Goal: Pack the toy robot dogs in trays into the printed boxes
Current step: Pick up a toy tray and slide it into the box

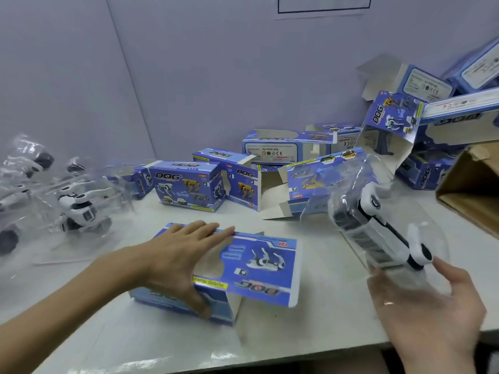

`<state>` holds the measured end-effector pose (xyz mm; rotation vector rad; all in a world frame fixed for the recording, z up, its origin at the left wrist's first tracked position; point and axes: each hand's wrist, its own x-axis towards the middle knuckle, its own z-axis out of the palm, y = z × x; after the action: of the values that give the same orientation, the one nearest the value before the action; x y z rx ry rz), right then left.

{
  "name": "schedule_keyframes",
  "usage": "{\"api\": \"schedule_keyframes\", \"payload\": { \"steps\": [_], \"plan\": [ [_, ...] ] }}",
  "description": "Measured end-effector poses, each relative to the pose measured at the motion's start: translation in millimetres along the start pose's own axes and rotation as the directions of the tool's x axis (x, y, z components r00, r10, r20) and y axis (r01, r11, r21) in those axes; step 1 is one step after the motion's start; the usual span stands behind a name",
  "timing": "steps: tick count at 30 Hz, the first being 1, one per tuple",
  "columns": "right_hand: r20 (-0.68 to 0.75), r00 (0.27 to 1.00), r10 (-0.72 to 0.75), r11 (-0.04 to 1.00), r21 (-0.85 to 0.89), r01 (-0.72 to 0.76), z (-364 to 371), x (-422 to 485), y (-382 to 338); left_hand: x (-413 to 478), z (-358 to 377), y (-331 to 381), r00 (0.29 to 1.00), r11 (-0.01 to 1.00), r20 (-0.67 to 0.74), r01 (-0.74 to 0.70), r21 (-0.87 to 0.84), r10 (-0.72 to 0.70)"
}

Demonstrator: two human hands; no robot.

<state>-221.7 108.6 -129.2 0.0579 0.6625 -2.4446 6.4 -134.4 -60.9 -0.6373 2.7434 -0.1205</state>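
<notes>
Lettering "DOG" marks box [256, 263] under left hand [175, 255]

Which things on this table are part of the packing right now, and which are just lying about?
Job: open printed box gripped by left hand; clear tray with white robot dog in right hand; more trayed robot dogs at left; other printed boxes behind.
Lying about: brown carton at right; sheet on wall.
</notes>
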Motion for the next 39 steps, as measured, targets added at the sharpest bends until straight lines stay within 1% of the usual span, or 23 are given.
{"api": "schedule_keyframes", "payload": {
  "steps": [1, 2, 4, 6, 7, 9, 12, 14, 16, 19, 20, 22, 24, 26, 28, 30, 32, 36, 38, 39],
  "plan": [
    [-0.011, 1.000, -0.011, 1.000, 0.010, 0.011, -4.2, 3.2, -1.2, -0.3, 0.1, -4.2, 0.998, 0.999, -0.067, 0.010, -0.041, -0.013],
    [0.007, 1.000, -0.004, 1.000, 0.023, 0.004, -0.7, 2.4, -4.8, -0.8, 1.2, -8.7, 0.990, 0.994, -0.136, 0.017, -0.105, -0.031],
    [-0.030, 0.999, -0.030, 0.999, -0.016, 0.029, 0.3, 4.2, -10.4, -2.1, 5.6, -20.4, 0.954, 0.965, -0.283, 0.021, -0.261, -0.097],
    [-0.030, 0.999, -0.040, 0.998, -0.052, 0.038, -2.0, 8.6, -10.8, -4.1, 9.9, -29.7, 0.906, 0.896, -0.397, -0.049, -0.442, -0.146],
    [0.001, 1.000, -0.029, 0.997, -0.074, 0.029, -0.8, 7.7, -9.9, -4.2, 12.2, -33.5, 0.881, 0.868, -0.445, -0.090, -0.489, -0.159],
    [0.038, 0.999, 0.024, 0.989, -0.146, -0.018, 2.2, 7.8, -5.5, -5.8, 12.7, -35.9, 0.858, 0.844, -0.488, -0.135, -0.519, -0.163],
    [0.108, 0.984, 0.141, 0.967, -0.227, -0.113, 12.9, -0.3, 7.9, -7.3, 13.3, -28.9, 0.853, 0.844, -0.508, -0.179, -0.506, -0.124],
    [0.177, 0.960, 0.217, 0.939, -0.306, -0.156, 17.0, -3.6, 21.1, -8.8, 12.7, -19.0, 0.845, 0.857, -0.529, -0.212, -0.469, -0.080],
    [0.239, 0.937, 0.255, 0.917, -0.367, -0.156, 22.8, -10.6, 32.8, -10.6, 11.6, -10.3, 0.847, 0.897, -0.529, -0.199, -0.396, -0.046],
    [0.288, 0.921, 0.263, 0.854, -0.514, -0.083, 22.0, -13.2, 41.3, -11.6, 12.0, -3.3, 0.853, 0.979, -0.522, -0.112, -0.170, 0.007],
    [0.291, 0.921, 0.260, 0.839, -0.540, -0.066, 21.7, -13.6, 40.3, -11.6, 13.1, -2.9, 0.859, 0.986, -0.512, -0.092, -0.137, 0.009],
    [0.290, 0.923, 0.253, 0.840, -0.539, -0.061, 19.0, -10.7, 35.0, -12.4, 14.0, -3.5, 0.881, 0.983, -0.473, -0.073, -0.167, -0.014],
    [0.283, 0.918, 0.278, 0.849, -0.520, -0.097, 17.1, -8.7, 29.9, -12.7, 13.9, -5.3, 0.902, 0.970, -0.431, -0.078, -0.230, -0.030],
    [0.266, 0.912, 0.311, 0.861, -0.485, -0.152, 15.6, -6.0, 30.2, -11.5, 11.9, -4.2, 0.911, 0.945, -0.412, -0.107, -0.308, -0.031],
    [0.218, 0.919, 0.329, 0.875, -0.437, -0.210, 14.8, -5.3, 34.1, -7.8, 10.2, 2.2, 0.924, 0.918, -0.383, -0.154, -0.365, 0.003],
    [0.163, 0.930, 0.329, 0.887, -0.391, -0.245, 15.5, -5.1, 35.5, -2.9, 12.3, 11.0, 0.940, 0.921, -0.338, -0.168, -0.351, 0.043],
    [0.146, 0.937, 0.318, 0.878, -0.418, -0.233, 15.7, -4.2, 31.7, 0.9, 19.4, 18.5, 0.947, 0.933, -0.321, -0.141, -0.331, 0.029],
    [0.252, 0.909, 0.332, 0.838, -0.520, -0.162, 11.4, 2.3, 22.5, 5.4, 33.5, 22.8, 0.939, 0.907, -0.334, -0.069, -0.415, -0.081],
    [0.335, 0.869, 0.364, 0.836, -0.529, -0.146, 5.7, 4.4, 20.0, 7.6, 32.4, 21.9, 0.949, 0.887, -0.299, -0.051, -0.460, -0.101],
    [0.400, 0.834, 0.381, 0.826, -0.552, -0.113, 1.5, 5.4, 18.1, 7.9, 30.8, 21.8, 0.953, 0.879, -0.287, -0.049, -0.475, -0.102]
  ]
}}
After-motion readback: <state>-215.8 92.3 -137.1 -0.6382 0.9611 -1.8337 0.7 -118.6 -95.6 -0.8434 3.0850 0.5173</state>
